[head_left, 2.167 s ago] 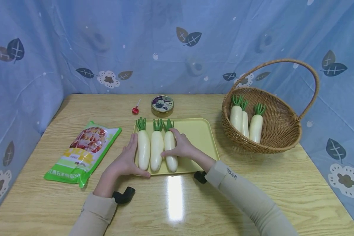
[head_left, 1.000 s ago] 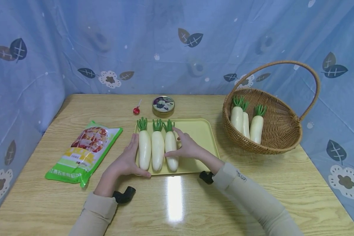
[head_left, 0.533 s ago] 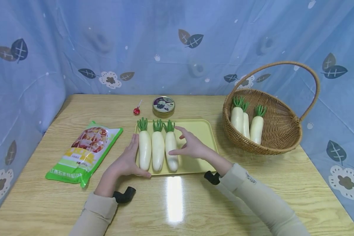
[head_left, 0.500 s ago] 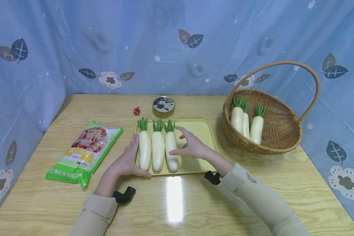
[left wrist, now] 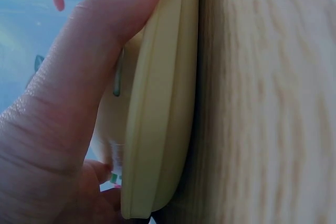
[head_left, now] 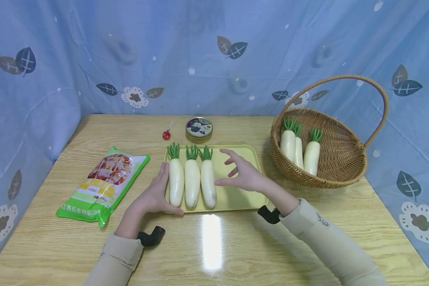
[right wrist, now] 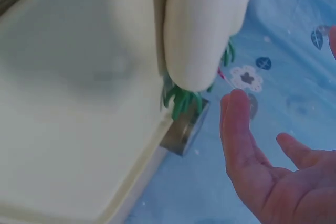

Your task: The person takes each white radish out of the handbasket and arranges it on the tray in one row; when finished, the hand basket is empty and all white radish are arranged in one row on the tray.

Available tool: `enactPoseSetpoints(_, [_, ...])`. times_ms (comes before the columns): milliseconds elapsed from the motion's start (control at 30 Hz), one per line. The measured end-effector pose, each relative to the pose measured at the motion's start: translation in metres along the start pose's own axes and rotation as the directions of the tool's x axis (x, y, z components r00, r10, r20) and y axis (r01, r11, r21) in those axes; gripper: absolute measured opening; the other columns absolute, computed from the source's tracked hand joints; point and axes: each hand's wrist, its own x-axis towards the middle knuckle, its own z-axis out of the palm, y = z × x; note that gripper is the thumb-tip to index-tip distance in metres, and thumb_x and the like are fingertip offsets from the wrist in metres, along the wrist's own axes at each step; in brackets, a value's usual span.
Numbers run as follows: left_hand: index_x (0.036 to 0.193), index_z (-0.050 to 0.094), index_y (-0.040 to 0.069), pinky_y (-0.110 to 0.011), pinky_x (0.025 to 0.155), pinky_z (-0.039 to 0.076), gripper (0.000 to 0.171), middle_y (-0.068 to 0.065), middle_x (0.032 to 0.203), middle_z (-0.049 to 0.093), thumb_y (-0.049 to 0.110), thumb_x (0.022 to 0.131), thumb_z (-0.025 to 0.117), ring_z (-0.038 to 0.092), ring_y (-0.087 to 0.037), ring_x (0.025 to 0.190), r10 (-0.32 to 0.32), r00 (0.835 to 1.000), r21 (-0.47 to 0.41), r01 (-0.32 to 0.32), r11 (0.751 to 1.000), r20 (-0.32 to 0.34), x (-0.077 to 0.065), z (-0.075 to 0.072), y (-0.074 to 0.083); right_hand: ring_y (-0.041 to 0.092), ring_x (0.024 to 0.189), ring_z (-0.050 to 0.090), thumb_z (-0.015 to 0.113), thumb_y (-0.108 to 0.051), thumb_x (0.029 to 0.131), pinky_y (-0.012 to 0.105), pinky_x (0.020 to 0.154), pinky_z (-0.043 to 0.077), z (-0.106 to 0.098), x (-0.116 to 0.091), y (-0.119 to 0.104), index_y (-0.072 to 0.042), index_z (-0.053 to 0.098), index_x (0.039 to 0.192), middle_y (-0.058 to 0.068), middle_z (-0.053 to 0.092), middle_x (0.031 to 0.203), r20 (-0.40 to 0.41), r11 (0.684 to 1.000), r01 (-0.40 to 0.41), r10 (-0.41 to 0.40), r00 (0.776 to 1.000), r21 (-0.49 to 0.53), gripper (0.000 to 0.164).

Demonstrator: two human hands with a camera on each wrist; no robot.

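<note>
Side by side on the left half of a yellow tray (head_left: pixel 243 204) lie a left white radish (head_left: pixel 176 182), a middle one (head_left: pixel 192 183) and a right one (head_left: pixel 208 183), green tops pointing away. My left hand (head_left: pixel 153 196) lies along the tray's left edge, fingers beside the left radish and thumb on the near rim. In the left wrist view that thumb (left wrist: pixel 110 19) presses over the tray rim. Spread and holding nothing, my right hand (head_left: pixel 244 172) hovers over the tray's bare right half, thumb tip close to the right radish.
A wicker basket (head_left: pixel 343 159) with 3 more radishes (head_left: pixel 312 157) stands tilted at the right. A round tin (head_left: pixel 199 129) and a red lollipop (head_left: pixel 167 134) sit behind the tray. Left of it lies a green-edged food bag (head_left: pixel 103 184). A blue curtain (head_left: pixel 186 47) backs the table.
My right hand has let go of the right radish and drawn away to the right, its fingers spreading. The left hand and the three radishes on the tray have stayed in place.
</note>
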Motion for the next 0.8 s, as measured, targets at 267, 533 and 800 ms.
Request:
enactPoseSetpoints(267, [0.142,-0.016,0.0,-0.058,0.105,0.004,0.149,-0.022,0.148,-0.017,0.05,0.046,0.086,-0.007,-0.038,0.135,-0.003,1.0,-0.007,0.003,1.0,0.0,-0.001,-0.001,0.001,0.03,0.095,0.058,0.075,-0.033,0.075,0.036,0.072,0.05,-0.016,-0.01,-0.003,-0.02,0.022,0.145,0.015,0.044,0.127,-0.002,1.0,0.01,-0.01,1.0,0.013,0.089])
enactPoseSetpoints(533, [0.142,-0.015,-0.001,-0.057,0.106,0.004,0.149,-0.022,0.148,-0.016,0.05,0.046,0.086,-0.008,-0.037,0.136,-0.003,1.0,-0.003,0.003,1.0,0.002,-0.001,0.0,0.001,0.03,0.1,0.056,0.075,-0.036,0.074,0.037,0.074,0.05,-0.029,-0.019,-0.003,-0.024,0.023,0.144,0.013,0.044,0.128,-0.022,1.0,0.017,-0.018,1.0,-0.003,0.087])
enactPoseSetpoints(800, [0.143,-0.015,0.001,-0.056,0.106,0.004,0.149,-0.02,0.149,-0.016,0.051,0.046,0.086,-0.008,-0.035,0.136,-0.009,1.0,-0.007,0.009,1.0,0.005,-0.001,-0.001,0.001,0.026,0.099,0.056,0.076,-0.037,0.073,0.038,0.077,0.049,-0.045,-0.03,0.001,-0.025,0.024,0.144,0.011,0.046,0.128,-0.069,0.999,0.017,-0.019,0.997,-0.03,0.09])
